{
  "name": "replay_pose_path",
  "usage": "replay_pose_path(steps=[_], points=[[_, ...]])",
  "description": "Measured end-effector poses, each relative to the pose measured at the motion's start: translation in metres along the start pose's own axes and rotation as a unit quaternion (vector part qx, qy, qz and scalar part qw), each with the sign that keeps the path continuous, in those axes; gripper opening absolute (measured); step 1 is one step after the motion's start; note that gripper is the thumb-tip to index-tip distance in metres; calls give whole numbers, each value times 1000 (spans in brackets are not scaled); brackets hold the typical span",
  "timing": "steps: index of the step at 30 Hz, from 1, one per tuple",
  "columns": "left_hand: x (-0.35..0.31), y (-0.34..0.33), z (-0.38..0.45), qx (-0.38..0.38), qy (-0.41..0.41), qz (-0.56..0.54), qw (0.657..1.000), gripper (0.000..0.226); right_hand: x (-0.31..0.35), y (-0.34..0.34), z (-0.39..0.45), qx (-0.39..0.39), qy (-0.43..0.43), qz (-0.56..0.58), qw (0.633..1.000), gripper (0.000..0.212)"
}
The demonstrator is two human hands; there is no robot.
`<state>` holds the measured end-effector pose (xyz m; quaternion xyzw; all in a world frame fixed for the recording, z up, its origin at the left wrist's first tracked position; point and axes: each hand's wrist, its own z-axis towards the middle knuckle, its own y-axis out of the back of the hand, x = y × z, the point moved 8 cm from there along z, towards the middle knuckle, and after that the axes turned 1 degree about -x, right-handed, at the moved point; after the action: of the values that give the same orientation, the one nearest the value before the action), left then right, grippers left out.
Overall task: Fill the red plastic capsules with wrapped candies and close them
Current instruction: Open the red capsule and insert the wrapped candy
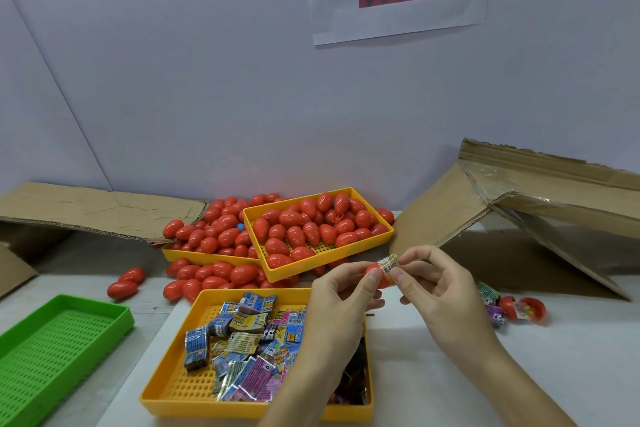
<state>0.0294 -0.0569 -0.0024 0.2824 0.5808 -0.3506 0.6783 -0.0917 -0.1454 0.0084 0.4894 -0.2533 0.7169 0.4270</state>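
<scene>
Red capsule half (375,274) is up in the air over the worktop (433,350), gripped by the left hand (341,300). Right hand (434,282) pinches a wrapped candy (388,264) right at its mouth. Candies tray (180,388) sits just below, capsule trays (332,258) behind.

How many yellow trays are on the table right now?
3. One near tray holds wrapped candies; one behind it holds red capsules; a third, partly covered by that one, sits to its left, also with capsules. None seem hidden.
</scene>
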Motion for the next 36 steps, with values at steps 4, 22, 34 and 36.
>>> replay_pose_path(steps=[4,22,34,36], points=[[0,0,0,1,1,2,1000,15,-4,0,0,1,-8,-7,1000,33],[-3,-1,-1,9,-11,22,1000,19,-4,-1,0,14,-19,-45,999,30],[9,-1,-1,-4,23,-84,996,32,1,-4,-3,7,-17,-4,1000,39],[9,-1,-1,-4,23,-88,996,33,3,-4,-3,9,-15,-8,1000,40]])
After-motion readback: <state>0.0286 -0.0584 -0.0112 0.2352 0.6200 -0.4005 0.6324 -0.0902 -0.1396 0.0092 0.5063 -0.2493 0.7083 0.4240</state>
